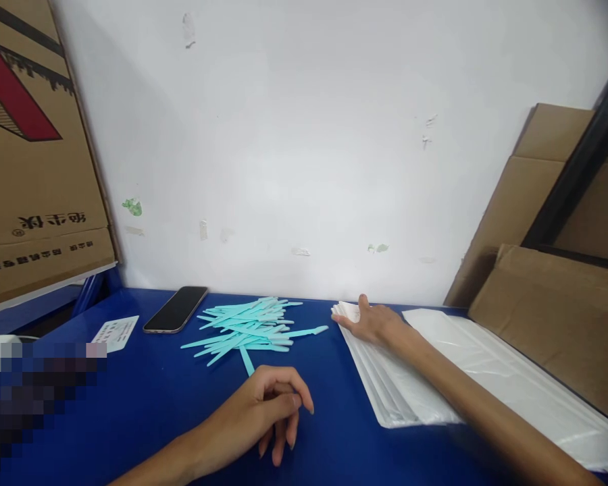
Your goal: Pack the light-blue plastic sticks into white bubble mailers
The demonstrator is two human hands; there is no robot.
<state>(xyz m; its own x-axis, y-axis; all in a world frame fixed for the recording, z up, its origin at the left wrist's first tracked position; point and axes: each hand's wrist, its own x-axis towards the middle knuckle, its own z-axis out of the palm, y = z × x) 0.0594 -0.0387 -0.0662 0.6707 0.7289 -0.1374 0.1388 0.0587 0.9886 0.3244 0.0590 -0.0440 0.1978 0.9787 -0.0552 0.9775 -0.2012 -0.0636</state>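
Observation:
My left hand [278, 408] hovers over the front of the blue table, fingers loosely curled and apart, with nothing visible in it. Just beyond it lies a loose pile of slim teal plastic sticks [248, 327], some with paler ends; one stick [246, 361] points toward the hand and is partly hidden by it. My right hand [372, 320] rests with spread fingers on the far end of a fanned stack of white translucent plastic bags [385, 385]. Its forearm crosses above a second pile of white plastic bags [517, 378] to the right.
Behind the blue table [157, 398] rises a white wall [304, 135]. A black phone [177, 310] and a printed white card [115, 333] lie at left. Cardboard boxes stand at the left [35, 169] and right [552, 324]. The lower left corner is pixelated.

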